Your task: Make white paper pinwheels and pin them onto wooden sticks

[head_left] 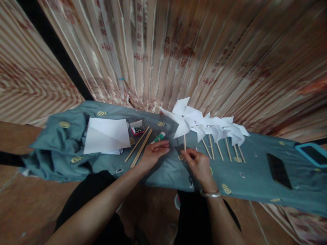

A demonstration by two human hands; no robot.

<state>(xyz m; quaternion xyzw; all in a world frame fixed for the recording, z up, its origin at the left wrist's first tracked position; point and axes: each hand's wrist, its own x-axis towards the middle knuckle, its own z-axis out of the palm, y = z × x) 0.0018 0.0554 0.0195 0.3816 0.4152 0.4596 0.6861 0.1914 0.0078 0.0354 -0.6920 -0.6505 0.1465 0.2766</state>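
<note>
My right hand pinches the wooden stick of a white paper pinwheel, held upright with its blades up. Beside it, a row of several finished-looking pinwheels lies overlapping, sticks pointing toward me. My left hand rests with fingers stretched out over the cloth, holding nothing. Just beyond its fingers lies a green and white glue stick, partly covered by the hand. Loose wooden sticks lie to the left of that hand. A small open box of metal pins stands behind the sticks.
A stack of white paper lies at the left on the grey-green cloth. On the right are a dark phone and a blue-framed device. A patterned curtain hangs along the far edge.
</note>
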